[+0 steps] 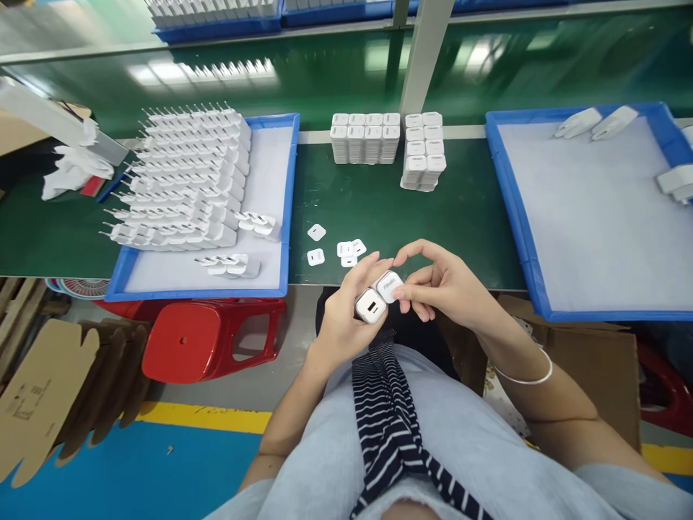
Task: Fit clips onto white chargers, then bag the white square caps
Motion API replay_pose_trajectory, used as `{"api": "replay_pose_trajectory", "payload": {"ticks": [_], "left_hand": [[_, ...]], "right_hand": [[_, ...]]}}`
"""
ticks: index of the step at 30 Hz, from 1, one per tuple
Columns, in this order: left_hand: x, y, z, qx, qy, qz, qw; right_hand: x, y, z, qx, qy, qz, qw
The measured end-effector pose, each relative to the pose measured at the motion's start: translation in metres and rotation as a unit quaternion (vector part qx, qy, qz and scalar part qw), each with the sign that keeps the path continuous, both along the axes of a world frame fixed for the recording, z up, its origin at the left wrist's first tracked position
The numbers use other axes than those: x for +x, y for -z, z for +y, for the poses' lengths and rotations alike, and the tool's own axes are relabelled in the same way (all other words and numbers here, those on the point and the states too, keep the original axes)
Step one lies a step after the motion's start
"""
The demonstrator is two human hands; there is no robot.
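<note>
My left hand (pixel 349 314) is closed around two white plug chargers side by side. The nearer charger (pixel 371 306) faces up with a dark port and a smaller slot. The farther charger (pixel 389 287) shows a white square face with grey print. My right hand (pixel 433 282) has its thumb on that printed face's right edge and its index finger curled at the far side; the other fingers are bent beneath. Whether the printed face is a separate piece cannot be told. Just beyond my left hand lie several loose white rounded-square plates (pixel 315 257) with small slots.
Rows of white chargers (pixel 189 180), prongs up, fill much of the left blue tray (pixel 289 195). Stacks of white square plates (pixel 365 139) and printed ones (pixel 424 152) stand at the back. The right blue tray (pixel 520 238) holds several chargers. A red stool (pixel 184 339) stands below left.
</note>
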State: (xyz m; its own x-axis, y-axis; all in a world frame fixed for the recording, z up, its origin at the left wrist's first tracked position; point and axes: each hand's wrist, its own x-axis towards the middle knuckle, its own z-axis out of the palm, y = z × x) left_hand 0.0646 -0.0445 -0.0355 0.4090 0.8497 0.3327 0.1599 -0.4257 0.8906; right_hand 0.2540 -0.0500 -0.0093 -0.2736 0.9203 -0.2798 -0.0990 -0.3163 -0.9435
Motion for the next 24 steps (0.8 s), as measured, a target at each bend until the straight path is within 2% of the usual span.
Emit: {"api": "replay_pose_trajectory", "payload": {"ticks": [5,11,15,18,24], "left_hand": [[0.0,0.002,0.0,-0.009,0.009,-0.036,0.999],[-0.001,0.012,0.003,0.041,0.034,-0.046,0.998],[-0.002,0.016,0.004,0.048,0.043,-0.049,0.997],[-0.001,0.015,0.003,0.021,0.039,-0.063,0.997],[0.001,0.012,-0.001,-0.083,-0.007,-0.121,0.989]], "right_hand": [[0.0,-0.001,0.002,-0.024,-0.002,0.002,1.0],[0.0,0.001,0.004,-0.03,-0.028,0.009,0.999],[0.0,0.0,0.005,-0.035,-0.035,0.004,0.999],[0.0,0.001,0.007,-0.038,-0.036,-0.012,0.999],[-0.004,0.011,0.006,-0.003,-0.005,-0.064,0.998]]}}
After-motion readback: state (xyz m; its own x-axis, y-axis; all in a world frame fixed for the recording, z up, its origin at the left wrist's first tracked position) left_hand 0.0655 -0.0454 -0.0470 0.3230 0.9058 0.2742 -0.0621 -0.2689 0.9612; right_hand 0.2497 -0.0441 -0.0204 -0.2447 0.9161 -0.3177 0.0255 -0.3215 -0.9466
